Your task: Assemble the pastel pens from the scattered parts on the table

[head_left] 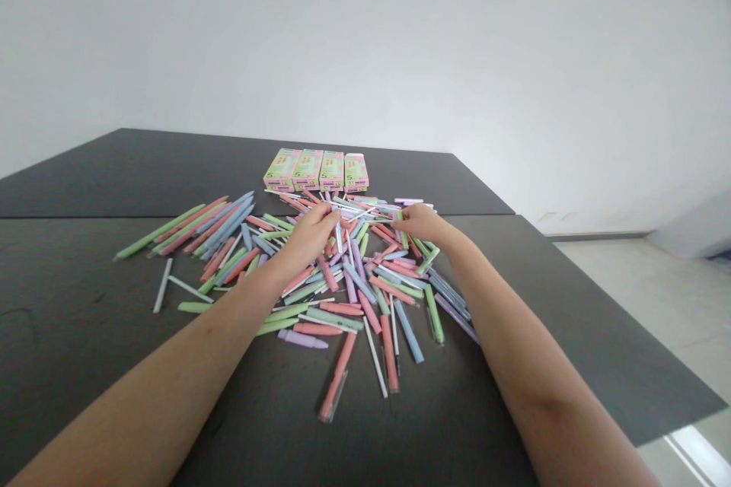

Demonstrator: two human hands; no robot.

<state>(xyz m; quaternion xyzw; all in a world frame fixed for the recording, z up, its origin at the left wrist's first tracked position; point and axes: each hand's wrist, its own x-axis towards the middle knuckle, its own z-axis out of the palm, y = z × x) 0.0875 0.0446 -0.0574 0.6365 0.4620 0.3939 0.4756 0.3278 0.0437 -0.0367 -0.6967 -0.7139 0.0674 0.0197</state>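
My left hand (315, 232) is closed over the far side of a heap of pen parts, its thumb and fingers pinching a light blue pen part (338, 225) with a pale, clear-looking end. To the right, my right hand (421, 221) reaches into the heap with fingers bent together; a small green piece (399, 216) shows at the fingertips, too small to make out fully. Between and below both hands lie loose pen barrels and caps in pink, green, blue and purple, such as a pink barrel (390, 354), among thin white refills (375, 358).
Several pink-and-green boxes (309, 167) stand in a row behind the heap. At the left, assembled-looking pens (205, 224) lie side by side. The dark table (85, 297) has a seam across it, and its right edge drops to a pale floor (628, 274). A white wall rises behind.
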